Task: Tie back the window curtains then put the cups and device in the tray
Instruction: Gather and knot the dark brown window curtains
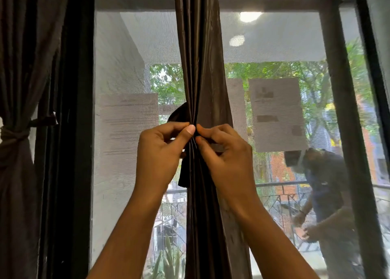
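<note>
Where the two hands meet, the middle curtain (198, 67) is bunched into a narrow column of folds that hangs straight down in front of the mesh screen (126, 78). A dark tie-back strip (183, 173) loops round behind it just above the left hand (160, 149), and one loose end dangles below that hand. The left hand and the right hand (223, 152) each pinch the strip between thumb and forefinger, thumbs almost touching at the gather. The cloth looks thin, soft and a bit slick, so I judge it light but apt to slide out of the band. It is best held right at the cinch, with the folds squeezed together. Far out beyond the left hand, a second curtain (19, 67) sits tied beside the black window frame (69, 109). I can read no writing; the grey patches past the right hand are blurred.
</note>
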